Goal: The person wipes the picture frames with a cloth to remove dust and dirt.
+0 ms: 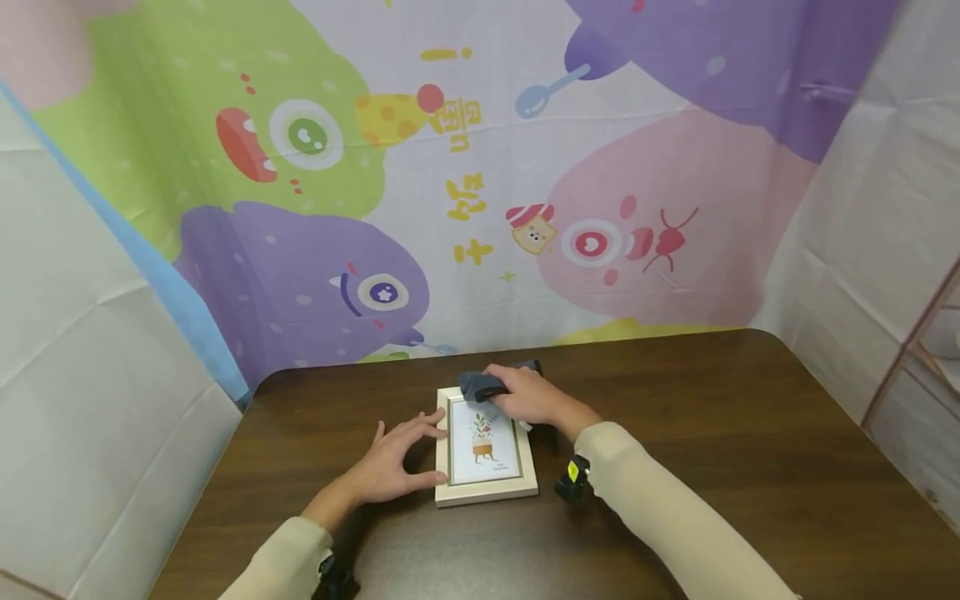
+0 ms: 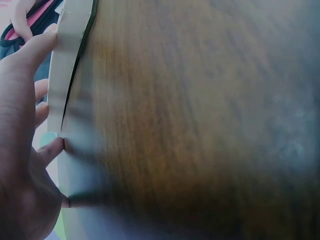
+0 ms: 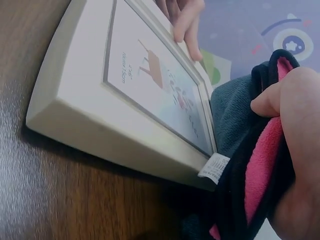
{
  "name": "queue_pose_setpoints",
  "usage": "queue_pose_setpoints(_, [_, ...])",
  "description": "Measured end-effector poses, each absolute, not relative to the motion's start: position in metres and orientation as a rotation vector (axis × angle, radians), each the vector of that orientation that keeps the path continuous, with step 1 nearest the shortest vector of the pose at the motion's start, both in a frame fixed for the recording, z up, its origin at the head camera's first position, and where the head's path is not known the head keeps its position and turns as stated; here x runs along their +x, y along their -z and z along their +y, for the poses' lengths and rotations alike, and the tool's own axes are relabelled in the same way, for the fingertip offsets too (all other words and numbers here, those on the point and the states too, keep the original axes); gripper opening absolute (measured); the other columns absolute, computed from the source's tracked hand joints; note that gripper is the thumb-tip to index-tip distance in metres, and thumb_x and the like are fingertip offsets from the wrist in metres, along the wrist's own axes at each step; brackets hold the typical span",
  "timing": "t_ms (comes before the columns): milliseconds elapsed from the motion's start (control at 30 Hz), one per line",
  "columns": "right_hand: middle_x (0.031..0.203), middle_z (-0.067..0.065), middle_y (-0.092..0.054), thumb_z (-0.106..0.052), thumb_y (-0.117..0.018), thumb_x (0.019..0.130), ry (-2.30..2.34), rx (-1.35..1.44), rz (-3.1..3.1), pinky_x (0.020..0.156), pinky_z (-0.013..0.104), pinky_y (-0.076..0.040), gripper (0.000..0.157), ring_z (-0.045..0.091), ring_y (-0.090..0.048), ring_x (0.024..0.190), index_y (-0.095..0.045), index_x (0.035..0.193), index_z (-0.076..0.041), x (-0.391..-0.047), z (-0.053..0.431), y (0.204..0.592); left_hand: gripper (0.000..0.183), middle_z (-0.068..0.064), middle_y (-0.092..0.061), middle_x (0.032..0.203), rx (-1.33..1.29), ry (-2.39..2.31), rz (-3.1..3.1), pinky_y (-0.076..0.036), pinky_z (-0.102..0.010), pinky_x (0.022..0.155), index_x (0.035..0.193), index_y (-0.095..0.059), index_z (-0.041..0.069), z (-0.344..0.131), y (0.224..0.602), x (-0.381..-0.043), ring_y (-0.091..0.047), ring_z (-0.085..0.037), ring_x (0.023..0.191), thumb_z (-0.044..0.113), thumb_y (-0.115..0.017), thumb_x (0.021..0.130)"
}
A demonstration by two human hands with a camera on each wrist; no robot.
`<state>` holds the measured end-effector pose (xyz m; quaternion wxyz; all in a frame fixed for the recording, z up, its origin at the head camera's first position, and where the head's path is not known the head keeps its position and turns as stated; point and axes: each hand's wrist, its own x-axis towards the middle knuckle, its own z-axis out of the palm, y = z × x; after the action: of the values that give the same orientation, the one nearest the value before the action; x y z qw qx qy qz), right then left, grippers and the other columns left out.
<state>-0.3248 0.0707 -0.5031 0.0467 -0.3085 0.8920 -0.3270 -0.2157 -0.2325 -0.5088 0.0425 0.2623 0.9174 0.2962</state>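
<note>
Cream sleeve fabric (image 1: 281, 560), cut off at seven o'clock, leads to the left hand (image 1: 393, 458), fingers relaxed against the smooth, pale-rimmed framed picture (image 1: 485, 442) at its nine o'clock. At one o'clock, the right hand (image 1: 528, 396) grasps a fuzzy dark-and-pink cloth (image 1: 480, 386), hiding the top rim. Wood-grained table (image 1: 750, 467) beneath; creased cartoon curtain (image 1: 480, 292) at twelve.

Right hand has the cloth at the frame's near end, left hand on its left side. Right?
Wrong end: the head view shows the right hand holding the cloth at the far end of the frame. The left hand is on its left side.
</note>
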Motion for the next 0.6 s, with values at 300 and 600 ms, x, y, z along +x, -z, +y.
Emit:
queue_pose_setpoints(300, [0.128,0.002,-0.082,-0.026,-0.062,0.107,0.996,-0.89,2.683,0.093,0.044,-0.057,0.038,0.02,-0.072,0.096,-0.069,0.144,-0.026,-0.338,0.054,0.524,0.057,-0.007,-0.047,0.181,0.797,-0.916,2.796,-0.005,-0.101,0.12,0.142,-0.07,0.02,-0.233,0.508,-0.215,-0.041,-0.051,0.168,0.046,-0.089,0.095])
queue_pose_setpoints(600, [0.117,0.008,-0.082,-0.021,-0.059,0.111,0.955,-0.933,2.635,0.093,0.047,-0.057,0.036,0.021,-0.072,0.085,-0.066,0.145,-0.017,-0.317,0.03,0.495,0.056,-0.008,-0.047,0.18,0.816,-0.91,2.801,-0.007,-0.101,0.119,0.141,-0.07,0.02,-0.234,0.508,-0.215,-0.042,-0.052,0.167,0.046,-0.089,0.095])
